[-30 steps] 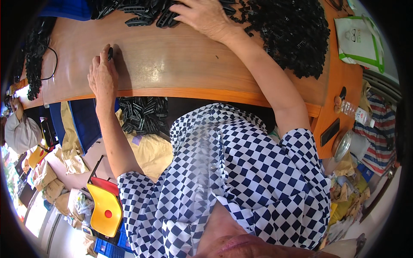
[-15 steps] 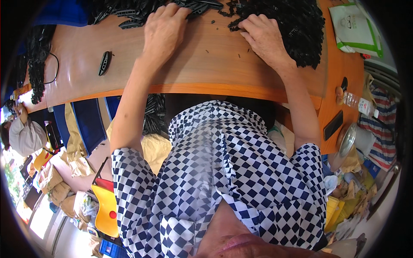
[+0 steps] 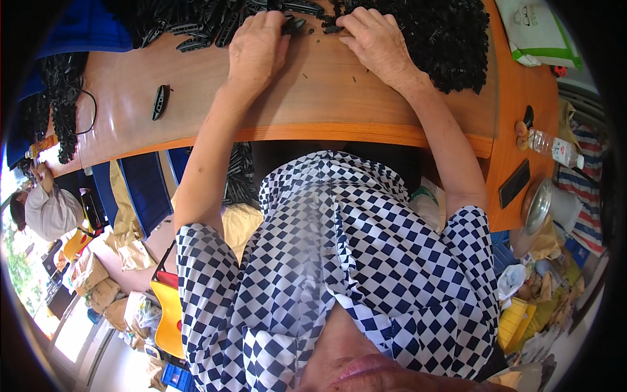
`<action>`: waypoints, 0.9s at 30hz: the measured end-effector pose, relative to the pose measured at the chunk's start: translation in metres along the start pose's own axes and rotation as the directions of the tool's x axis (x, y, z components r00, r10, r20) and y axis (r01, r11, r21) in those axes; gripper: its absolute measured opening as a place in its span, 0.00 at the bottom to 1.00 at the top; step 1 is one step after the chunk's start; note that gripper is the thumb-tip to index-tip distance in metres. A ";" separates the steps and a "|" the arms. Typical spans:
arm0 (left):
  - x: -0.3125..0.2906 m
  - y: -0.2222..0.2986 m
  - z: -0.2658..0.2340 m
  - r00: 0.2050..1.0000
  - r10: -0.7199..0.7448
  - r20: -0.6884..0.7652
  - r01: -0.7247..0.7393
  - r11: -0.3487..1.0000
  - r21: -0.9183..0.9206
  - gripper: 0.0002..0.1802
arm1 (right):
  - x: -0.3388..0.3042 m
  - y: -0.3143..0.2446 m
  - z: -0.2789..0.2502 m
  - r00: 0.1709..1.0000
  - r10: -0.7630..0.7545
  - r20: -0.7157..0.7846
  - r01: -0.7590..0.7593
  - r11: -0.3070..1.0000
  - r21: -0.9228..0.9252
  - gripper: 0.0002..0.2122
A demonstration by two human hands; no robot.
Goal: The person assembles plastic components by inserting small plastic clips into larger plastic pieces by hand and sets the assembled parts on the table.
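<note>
Black oval pieces (image 3: 189, 29) lay heaped at the far side of the broad wooden counter (image 3: 196, 78), with a denser mound of small parts (image 3: 447, 49) to their right. At these heaps I saw the left hand (image 3: 258, 52) and right hand (image 3: 379, 52). The left grip seemed clamped on one piece (image 3: 295, 25), its end poking past the fingers; a lone piece (image 3: 160, 102) sat well apart. A small dark bit (image 3: 333, 29) was by the right fingertips, but I couldn't tell whether that grip was closed. A light, steady pinch, clear of each stray shred (image 3: 354, 79), looked wisest.
</note>
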State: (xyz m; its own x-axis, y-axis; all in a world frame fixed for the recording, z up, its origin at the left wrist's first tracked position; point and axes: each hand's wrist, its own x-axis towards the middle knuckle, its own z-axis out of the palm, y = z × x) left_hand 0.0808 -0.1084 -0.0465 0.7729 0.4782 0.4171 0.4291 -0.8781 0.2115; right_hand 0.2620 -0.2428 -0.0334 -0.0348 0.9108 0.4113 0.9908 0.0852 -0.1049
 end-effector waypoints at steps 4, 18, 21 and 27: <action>-0.020 -0.006 -0.004 0.896 -0.420 0.146 0.424 0.709 -0.564 0.10 | 0.009 -0.003 -0.013 0.998 0.054 -0.032 -0.048 0.985 0.168 0.07; -0.061 0.030 -0.020 0.786 -0.205 0.583 0.339 -0.646 -0.684 0.15 | 0.011 0.004 0.023 0.992 -0.117 -0.053 0.115 0.992 -0.052 0.10; -0.066 0.030 -0.019 0.788 -0.206 0.581 0.340 -0.641 -0.688 0.16 | 0.012 -0.016 0.014 0.988 0.057 -0.140 -0.013 0.955 0.295 0.08; -0.070 0.043 -0.026 0.797 -0.229 0.559 0.317 -0.629 -0.710 0.16 | -0.003 -0.062 -0.009 0.946 0.278 -0.167 -0.126 0.789 0.602 0.06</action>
State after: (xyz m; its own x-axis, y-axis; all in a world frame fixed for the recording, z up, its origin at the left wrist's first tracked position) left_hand 0.0334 -0.1802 -0.0434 0.7793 0.5906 -0.2098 -0.3568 0.6932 0.6262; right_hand 0.2014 -0.2543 -0.0202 0.2643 0.8180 0.5109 0.7072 0.1958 -0.6793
